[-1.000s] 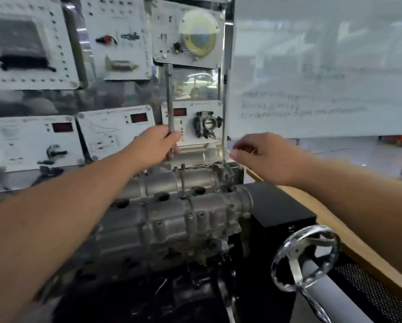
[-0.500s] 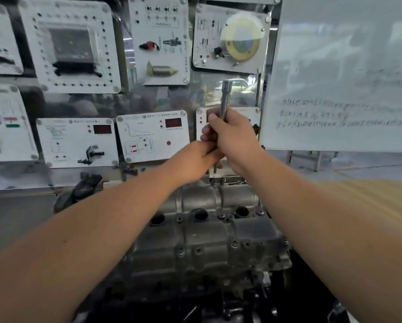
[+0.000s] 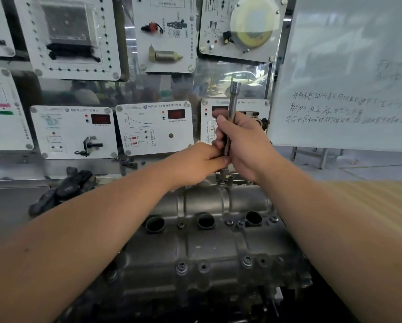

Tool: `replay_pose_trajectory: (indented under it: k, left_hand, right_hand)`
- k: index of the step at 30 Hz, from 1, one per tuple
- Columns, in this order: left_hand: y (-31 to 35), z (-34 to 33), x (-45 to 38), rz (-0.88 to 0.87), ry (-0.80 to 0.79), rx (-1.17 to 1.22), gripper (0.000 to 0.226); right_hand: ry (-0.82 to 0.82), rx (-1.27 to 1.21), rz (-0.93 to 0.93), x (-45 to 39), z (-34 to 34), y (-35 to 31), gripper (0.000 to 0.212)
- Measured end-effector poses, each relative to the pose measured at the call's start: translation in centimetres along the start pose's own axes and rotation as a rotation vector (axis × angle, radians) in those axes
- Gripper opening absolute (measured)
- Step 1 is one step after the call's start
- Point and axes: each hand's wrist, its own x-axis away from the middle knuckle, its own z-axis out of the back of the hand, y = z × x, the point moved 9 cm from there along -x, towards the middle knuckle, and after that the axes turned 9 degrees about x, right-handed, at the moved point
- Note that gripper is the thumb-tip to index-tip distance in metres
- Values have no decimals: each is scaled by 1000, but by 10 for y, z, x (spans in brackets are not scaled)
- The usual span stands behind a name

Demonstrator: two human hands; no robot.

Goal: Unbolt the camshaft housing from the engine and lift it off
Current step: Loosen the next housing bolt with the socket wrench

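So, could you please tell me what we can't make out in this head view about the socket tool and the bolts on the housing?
- Lower end of the socket tool: hidden by the left hand and right hand, so its seating on a bolt is unclear.
- Near edge of the camshaft housing: covered by the forearms.
- Bolt looseness: too small to judge.
- Whiteboard writing: blurred.
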Motion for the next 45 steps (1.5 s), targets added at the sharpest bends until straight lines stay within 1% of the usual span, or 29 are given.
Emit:
replay_pose_trajectory:
  k: [4,8,10,12,14,15,16,17,19,21,24,27,34,40,43,45]
  left_hand:
    - [-1,3,0,2,6,17,28]
    - [-4,2,1,9,13,28,36]
    - [-4,1,2,14,11,17,32]
    - [-2,2,3,12,5,5,27]
    - [2,2,4,1,-1,-28,23]
    - [3,2,4,-3,-2,-54,25]
    - [4,2,4,-1,-1,-79,27]
    - [3,2,4,7,-1,-96,29]
    - [1,1,4,30,-6,-98,31]
    - [2,0,4,42,-15,-91,33]
    - [4,-2,4,41,-29,-85,34]
    - [5,-1,5,42,-22,-87,32]
    - [6,2,4,40,16,-130,31]
    - [5,2,3,30,71,-178,33]
    - [7,2,4,25,78,-185,34]
    - [7,1,4,26,76,-194,34]
  right_hand:
    - [-24,-32,38,-1,-2,1,14]
    - [-61,-7,58,0,-3,4,15]
    - [-75,-21,55,1,-2,4,15]
    - [-78,21,69,3,-2,1,15]
    - [-34,73,110,5,0,-9,12]
    - [1,74,127,4,0,-15,18]
    - [38,64,126,3,0,-21,29]
    - [75,58,108,0,0,-26,40]
    - [140,74,37,-5,-1,-29,51]
    - [206,62,-4,-7,-2,-28,56]
    - [307,64,29,-8,0,-30,56]
    - [258,41,23,-12,-5,-32,54]
    - [107,-66,-70,-16,-12,-28,64]
    - [-19,-67,-105,-16,-18,-28,52]
    - [-11,-61,-100,-13,-17,-34,49]
    - [68,-31,-111,-10,-11,-39,41]
